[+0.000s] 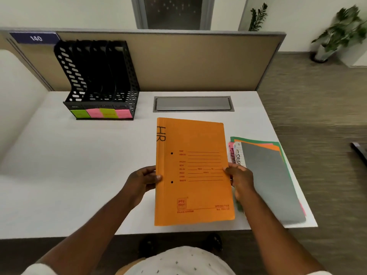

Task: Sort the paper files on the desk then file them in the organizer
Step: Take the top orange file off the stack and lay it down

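**A:** How are the hands placed?

**B:** Both bare forearms reach forward from the near side. The left hand (143, 181) grasps the file (194, 171) at its spine edge, with the thumb flat on the front cover and the fingers curled behind. The right hand (241, 179) grips the opposite edge at about the same level. Its thumb tip is on the cover and its other fingers are tucked underneath.

**A:** And where is the file?

**B:** It is over the near right part of the desk (79, 165), between the two hands, cover up and spine to the left. I cannot tell whether its near edge touches the desktop.

**A:** What is it made of?

**B:** Matte orange card, rectangular, with a creased spine strip. "HR" is handwritten in black along that strip, and two black dots sit beside it. Red printed form lines fill the middle.

**A:** Anything next to it?

**B:** Just to its right lies a stack (270, 175) of flat files, slightly fanned. A smooth grey one is on top, with orange, pink and green edges showing beneath. The right hand overlaps the stack's left edge.

**A:** The organizer?

**B:** The organizer (99, 80) stands far left against the tan partition (178, 60). It is black and perforated, with curved upright dividers forming slots. Four sticky notes (101, 113) run across its front base: green, pink, green, pink. Their writing is too blurred to read.

**A:** And the desk?

**B:** Smooth and white, with a grey rectangular hatch (192, 104) set in at the far side.
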`<state>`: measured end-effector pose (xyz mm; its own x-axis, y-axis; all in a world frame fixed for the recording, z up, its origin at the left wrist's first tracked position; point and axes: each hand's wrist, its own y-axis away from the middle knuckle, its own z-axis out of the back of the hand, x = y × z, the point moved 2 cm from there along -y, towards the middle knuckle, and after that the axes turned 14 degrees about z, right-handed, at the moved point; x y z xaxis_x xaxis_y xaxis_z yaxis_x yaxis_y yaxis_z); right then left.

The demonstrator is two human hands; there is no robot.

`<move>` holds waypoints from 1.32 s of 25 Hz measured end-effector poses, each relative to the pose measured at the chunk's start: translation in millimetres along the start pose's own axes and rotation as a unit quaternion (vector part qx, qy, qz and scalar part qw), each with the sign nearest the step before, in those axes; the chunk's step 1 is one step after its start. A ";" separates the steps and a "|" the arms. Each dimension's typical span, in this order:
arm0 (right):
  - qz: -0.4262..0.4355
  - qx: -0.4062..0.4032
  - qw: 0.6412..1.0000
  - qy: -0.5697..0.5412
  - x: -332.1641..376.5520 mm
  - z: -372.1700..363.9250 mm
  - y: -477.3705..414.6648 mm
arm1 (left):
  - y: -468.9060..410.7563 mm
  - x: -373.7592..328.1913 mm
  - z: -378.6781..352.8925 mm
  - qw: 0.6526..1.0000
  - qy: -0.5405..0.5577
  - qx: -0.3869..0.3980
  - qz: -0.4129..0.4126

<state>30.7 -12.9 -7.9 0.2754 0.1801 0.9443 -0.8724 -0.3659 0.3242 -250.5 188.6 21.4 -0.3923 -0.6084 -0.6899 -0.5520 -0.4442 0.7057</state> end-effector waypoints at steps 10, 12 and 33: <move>0.029 0.025 0.999 0.011 -17.1 -141.1 119.0 | 28.2 12.5 190.2 1.000 0.006 -0.004 0.023; 0.048 0.016 0.998 0.025 -17.2 -165.4 142.9 | 35.1 12.1 221.0 1.000 0.004 -0.007 0.020; 0.104 0.115 0.986 0.063 -75.2 -375.2 312.4 | 137.4 47.7 447.4 0.989 -0.016 -0.148 -0.005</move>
<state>-414.1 201.8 1.2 0.0351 0.1868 0.9818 -0.7857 -0.6020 0.1426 -674.2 392.8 13.1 -0.4147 -0.5837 -0.6981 -0.3174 -0.6262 0.7121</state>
